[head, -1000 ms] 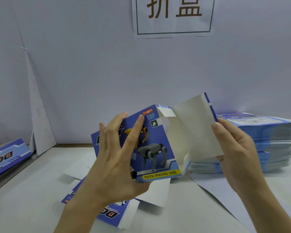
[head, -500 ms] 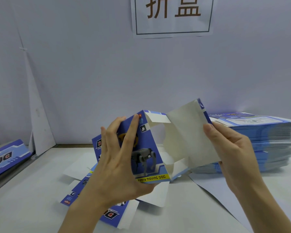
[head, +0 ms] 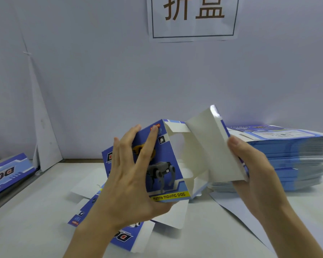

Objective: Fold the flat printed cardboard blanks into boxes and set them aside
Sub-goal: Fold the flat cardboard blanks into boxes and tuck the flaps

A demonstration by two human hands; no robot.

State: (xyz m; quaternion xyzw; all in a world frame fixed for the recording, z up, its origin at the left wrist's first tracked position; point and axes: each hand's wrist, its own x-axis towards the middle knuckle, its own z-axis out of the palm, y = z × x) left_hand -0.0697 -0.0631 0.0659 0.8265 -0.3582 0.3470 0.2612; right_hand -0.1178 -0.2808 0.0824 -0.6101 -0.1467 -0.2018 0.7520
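Both hands (head: pixel 131 175) grip a half-opened box (head: pixel 168 164) (white flap raised)

A pale worktop (head: pixel 26 220) is seen; a tall stack of blanks (head: pixel 291 161) is set at its right; a loose blank (head: pixel 125 237) is laid flat at centre; a paper sheet (head: pixel 231 205) is spread beneath the stack.

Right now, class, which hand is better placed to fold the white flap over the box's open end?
Probably the right. The right hand grips the white flap at its outer edge; the left hand is occupied holding the box by its printed panel.
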